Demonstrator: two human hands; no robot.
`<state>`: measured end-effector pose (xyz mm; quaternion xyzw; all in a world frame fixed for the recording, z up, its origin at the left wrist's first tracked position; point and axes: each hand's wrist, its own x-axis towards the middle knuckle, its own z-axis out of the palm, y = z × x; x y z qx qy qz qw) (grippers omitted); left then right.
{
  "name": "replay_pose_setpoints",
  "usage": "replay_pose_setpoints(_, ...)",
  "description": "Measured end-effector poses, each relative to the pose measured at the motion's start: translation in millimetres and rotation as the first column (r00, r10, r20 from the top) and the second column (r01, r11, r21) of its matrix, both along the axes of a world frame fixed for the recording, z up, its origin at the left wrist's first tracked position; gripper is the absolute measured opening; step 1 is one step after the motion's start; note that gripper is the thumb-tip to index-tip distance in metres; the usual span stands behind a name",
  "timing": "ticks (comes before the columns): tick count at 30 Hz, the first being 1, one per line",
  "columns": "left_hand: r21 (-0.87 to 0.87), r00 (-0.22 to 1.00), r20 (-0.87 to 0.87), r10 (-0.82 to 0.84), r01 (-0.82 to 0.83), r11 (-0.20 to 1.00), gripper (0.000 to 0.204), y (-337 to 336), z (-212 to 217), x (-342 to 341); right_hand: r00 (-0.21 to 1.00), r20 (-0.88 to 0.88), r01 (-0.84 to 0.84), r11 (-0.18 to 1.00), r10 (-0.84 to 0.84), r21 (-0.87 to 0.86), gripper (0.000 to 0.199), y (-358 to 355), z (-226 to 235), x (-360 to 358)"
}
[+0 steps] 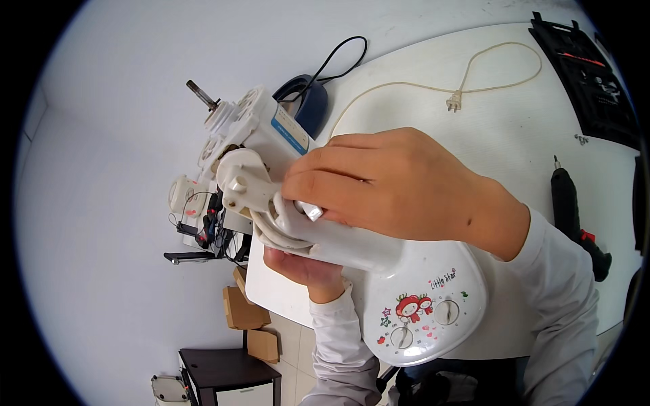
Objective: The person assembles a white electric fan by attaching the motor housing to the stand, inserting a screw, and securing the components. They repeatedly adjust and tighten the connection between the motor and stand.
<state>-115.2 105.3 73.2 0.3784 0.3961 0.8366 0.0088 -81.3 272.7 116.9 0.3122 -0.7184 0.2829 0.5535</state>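
Note:
A white desk fan (pixel 352 247) without blades or grille lies tilted across the table, its bare metal shaft (pixel 201 95) pointing up and left. The motor housing (pixel 276 128) carries a blue and white label. On the glossy base (pixel 433 271) are two round dials and red cartoon stickers. My right hand (pixel 399 183) is closed over the joint between motor and neck, fingers curled beside a small shiny white piece (pixel 311 211). From below, my left hand (pixel 305 269) supports the neck by the joint; most of its fingers are hidden behind the fan.
A pale power cord with a plug (pixel 454 101) loops over the white table. At right lie a black electric screwdriver (pixel 565 203), a few small screws (pixel 581 139) and an open black tool case (pixel 589 81). A dark blue ring-shaped object (pixel 308 101) stands behind the motor. Cardboard boxes (pixel 244 308) sit lower left.

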Motion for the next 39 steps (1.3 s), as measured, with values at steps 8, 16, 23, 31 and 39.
replay_pose_setpoints(8, 0.330, 0.949, 0.216, -0.231, 0.152, 0.932, 0.057, 28, 19, 21, 0.995, 0.071, -0.077, 0.996, 0.073, 0.052, 0.024, 6, 2, 4)
replay_pose_setpoints(16, 0.192, 0.983, 0.181, 0.033, -0.069, 0.979, 0.054, 21, 16, 16, 0.988, 0.122, -0.097, 0.995, 0.093, 0.023, 0.021, 4, 5, 7)
replay_pose_setpoints(23, -0.001, 0.965, 0.044, 0.260, -0.260, 0.966, 0.052, 9, 6, 5, 0.976, 0.169, -0.131, 0.990, 0.137, -0.043, 0.019, -1, 4, 5)
replay_pose_setpoints(31, -0.073, 0.989, -0.020, 0.145, -0.146, 0.987, 0.055, 2, 6, 3, 0.925, 0.380, -0.031, 0.999, 0.013, 0.039, 0.017, -5, 13, 17)
replay_pose_setpoints(39, -0.043, 0.994, 0.007, 0.112, -0.112, 0.993, 0.054, 0, 5, 3, 0.751, 0.573, -0.214, 0.943, 0.326, -0.256, 0.014, -5, 20, 20)
